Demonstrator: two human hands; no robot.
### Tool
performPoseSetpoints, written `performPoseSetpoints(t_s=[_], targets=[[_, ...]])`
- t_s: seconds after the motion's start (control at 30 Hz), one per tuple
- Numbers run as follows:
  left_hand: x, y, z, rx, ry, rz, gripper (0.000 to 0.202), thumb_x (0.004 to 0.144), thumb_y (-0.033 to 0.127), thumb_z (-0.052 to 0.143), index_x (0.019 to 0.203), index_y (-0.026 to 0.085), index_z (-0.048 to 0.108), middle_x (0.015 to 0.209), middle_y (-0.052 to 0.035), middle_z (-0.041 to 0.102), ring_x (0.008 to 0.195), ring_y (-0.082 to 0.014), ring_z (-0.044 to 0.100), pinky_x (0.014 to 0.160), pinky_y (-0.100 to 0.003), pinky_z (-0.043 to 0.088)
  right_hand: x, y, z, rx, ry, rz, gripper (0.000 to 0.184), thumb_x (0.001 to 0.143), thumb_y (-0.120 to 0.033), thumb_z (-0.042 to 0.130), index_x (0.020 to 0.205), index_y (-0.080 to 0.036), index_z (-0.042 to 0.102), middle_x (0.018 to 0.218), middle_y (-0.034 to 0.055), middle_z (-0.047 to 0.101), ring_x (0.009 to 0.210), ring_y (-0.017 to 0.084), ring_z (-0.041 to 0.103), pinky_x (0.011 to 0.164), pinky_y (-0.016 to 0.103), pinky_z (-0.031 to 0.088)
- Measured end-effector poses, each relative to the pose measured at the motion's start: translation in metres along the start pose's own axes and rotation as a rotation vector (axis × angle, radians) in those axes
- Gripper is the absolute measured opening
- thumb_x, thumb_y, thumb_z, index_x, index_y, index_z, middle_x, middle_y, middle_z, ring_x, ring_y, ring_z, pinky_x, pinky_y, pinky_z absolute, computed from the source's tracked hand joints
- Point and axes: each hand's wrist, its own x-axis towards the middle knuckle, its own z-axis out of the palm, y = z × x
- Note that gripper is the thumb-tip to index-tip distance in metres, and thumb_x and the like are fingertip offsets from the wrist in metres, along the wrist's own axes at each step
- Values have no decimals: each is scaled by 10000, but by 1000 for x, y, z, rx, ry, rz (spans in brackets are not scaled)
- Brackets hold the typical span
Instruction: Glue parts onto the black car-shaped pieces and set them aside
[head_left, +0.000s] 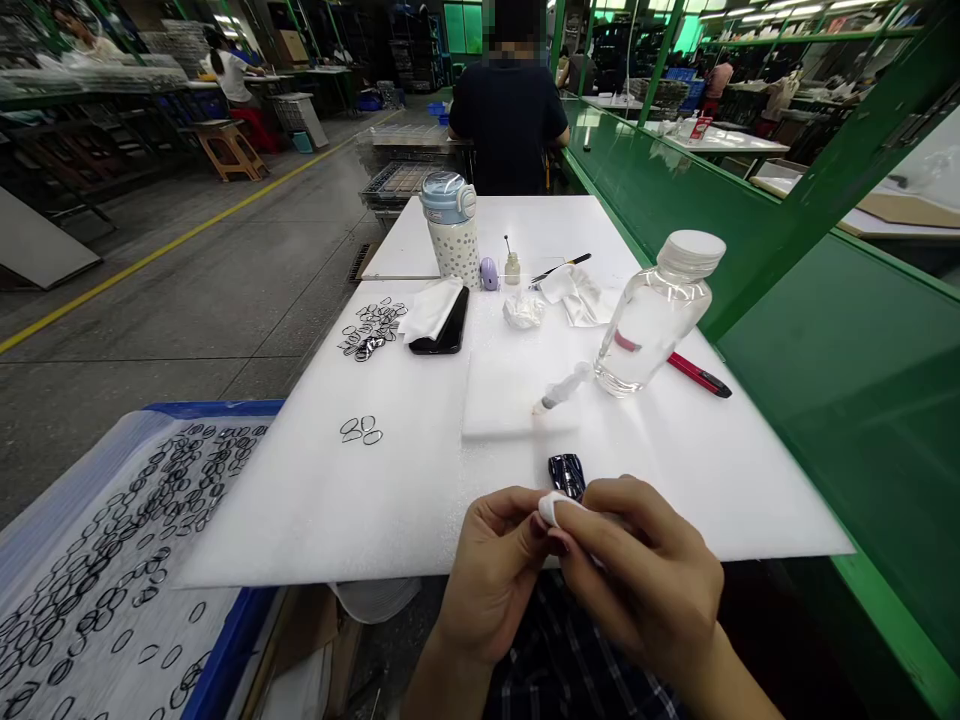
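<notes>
A long factory floor with green benches and a yellow floor line stretches behind a white foam-covered table [315,510], and across it sits one co-worker [510,130] in a dark shirt. At the near edge of the table, the person's left hand [491,572] and right hand [645,570] come together, their fingers [600,510] closed in a tight pinch on one white cloth pad [553,510]. One small glossy dark piece [567,476] sticks up just behind the pad, pressed against it, and is the only one in the hands. Nearest the hands lie one foam block [502,400] and one syringe [562,388], which rests on the block. Beyond them stand one clear plastic bottle [652,320] and one tumbler [450,228], with one red marker [699,375] lying beside the bottle. One phone [450,325] lies under one folded tissue [431,310], and two crumpled tissues [523,310] sit nearby. Two groups of dark rings [371,328] lie on the foam, and a blue tray [217,408] to the left holds many more, too many to count.
</notes>
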Motion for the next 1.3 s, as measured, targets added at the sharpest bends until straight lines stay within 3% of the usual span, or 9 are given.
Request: performPoseSetpoints(t_s=[0.27, 0.4, 0.5, 0.7, 0.83, 0.93, 1.03, 1.13, 1.3], targets=[[1, 0, 2, -11, -50, 28, 149, 650, 258, 875, 753, 200, 784, 719, -13, 750, 638, -57, 651, 636, -107, 506, -1, 2, -14, -161, 8, -36, 226, 823, -107, 630, 1037, -175, 654, 843, 68, 586, 632, 144, 565, 506, 279, 468], [1, -1, 1, -24, -17, 31, 154, 637, 251, 882, 742, 204, 780, 688, 4, 736, 642, -58, 642, 637, -113, 508, 2, -1, -7, -34, -112, -38, 195, 856, -103, 563, 1024, -146, 652, 886, 95, 600, 674, 150, 575, 542, 273, 495], [0, -2, 0, -5, -19, 50, 167, 650, 260, 876, 780, 207, 786, 736, -2, 752, 651, -48, 642, 639, -95, 504, 1, 0, -19, -57, -172, -36, 162, 842, -83, 569, 961, -138, 664, 873, 89, 608, 649, 129, 560, 542, 256, 481], [-3, 3, 0, 99, -76, 46, 169, 692, 277, 852, 837, 221, 787, 759, -5, 751, 644, -45, 643, 633, -90, 508, -10, 19, -39, -113, -8, 224, 126, 859, -103, 618, 936, -182, 677, 860, 41, 628, 665, 101, 591, 541, 222, 449], [-4, 11, -1, 541, -60, 181, 93, 745, 233, 804, 834, 243, 778, 794, 0, 747, 711, -84, 659, 680, -142, 533, -23, 35, -26, 16, -58, 417, 92, 895, -162, 599, 886, -199, 683, 814, 18, 629, 691, 108, 604, 603, 231, 462], [-2, 10, -3, 1101, -11, 542, 150, 776, 135, 748, 896, 223, 765, 815, -13, 730, 732, -117, 653, 693, -206, 536, -29, 41, -15, 86, -94, 512, 115, 907, -198, 586, 846, -207, 683, 781, 1, 624, 689, 102, 591, 618, 231, 450], [3, 0, -5, 1404, -34, 826, 169, 805, 99, 701, 953, 171, 738, 847, -36, 692, 766, -138, 644, 711, -252, 536, -30, 42, -11, 97, -124, 565, 135, 910, -207, 574, 821, -210, 675, 772, -8, 619, 691, 102, 584, 626, 238, 437], [7, -7, -5, 1495, -69, 862, 170, 828, 100, 669, 978, 163, 718, 851, -34, 646, 769, -139, 632, 696, -263, 537, -29, 41, -13, 115, -228, 591, 140, 915, -212, 556, 832, -213, 668, 793, -12, 614, 694, 103, 580, 620, 244, 423], [8, -4, -6, 1536, 28, 719, 276, 792, 145, 702, 1060, 207, 696, 1073, -56, 637, 937, -189, 642, 798, -324, 575, -26, 42, -18, 121, -352, 629, 97, 911, -238, 570, 924, -227, 666, 826, -21, 597, 690, 103, 563, 609, 251, 399]])
